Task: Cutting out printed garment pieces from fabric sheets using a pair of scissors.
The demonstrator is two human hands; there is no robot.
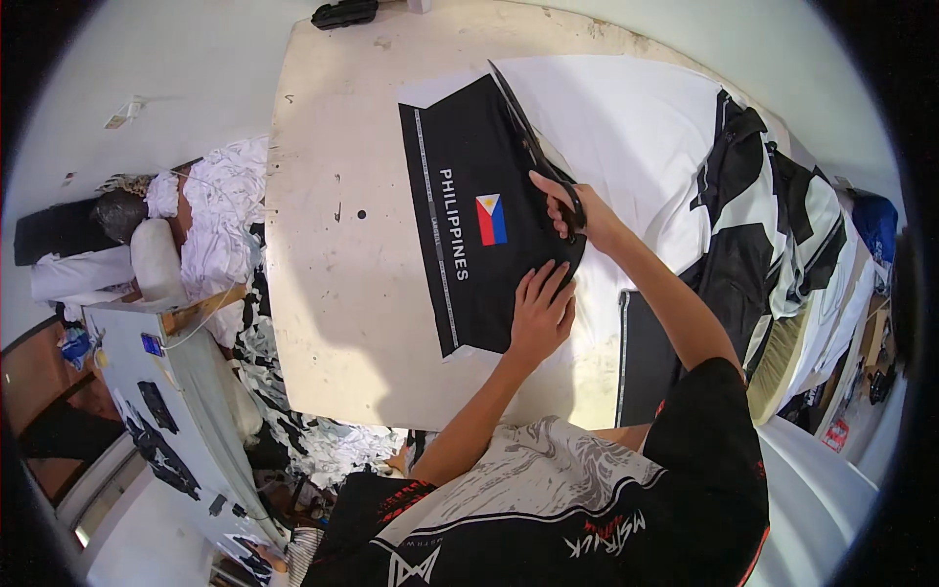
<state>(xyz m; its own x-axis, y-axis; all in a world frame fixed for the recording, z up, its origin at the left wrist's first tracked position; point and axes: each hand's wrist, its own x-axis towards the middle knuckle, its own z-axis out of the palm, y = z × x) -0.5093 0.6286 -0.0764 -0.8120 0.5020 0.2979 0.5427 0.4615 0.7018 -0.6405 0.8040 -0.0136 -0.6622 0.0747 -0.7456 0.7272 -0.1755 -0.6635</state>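
Note:
A black fabric piece point(469, 147) with white lettering, a small red, blue and white flag print and a pale-marked strip along its left edge lies flat on the cream table point(333, 293). My right hand point(595, 217) is closed round the handles of large dark scissors point(531, 144). Their long blades reach away from me along the right edge of the black piece. How far the blades are apart is hard to make out. Flat on the lower right part of the fabric, my left hand point(541, 315) presses with its fingers outstretched. White fabric point(616, 108) spreads to the right of the scissors.
Black and white fabric pieces point(734, 205) are heaped at the table's right side. Near my right arm lies another black piece point(646, 342). A black object point(344, 13) sits at the far edge. White cloth point(225, 215) and scraps point(323, 450) are piled left of the table.

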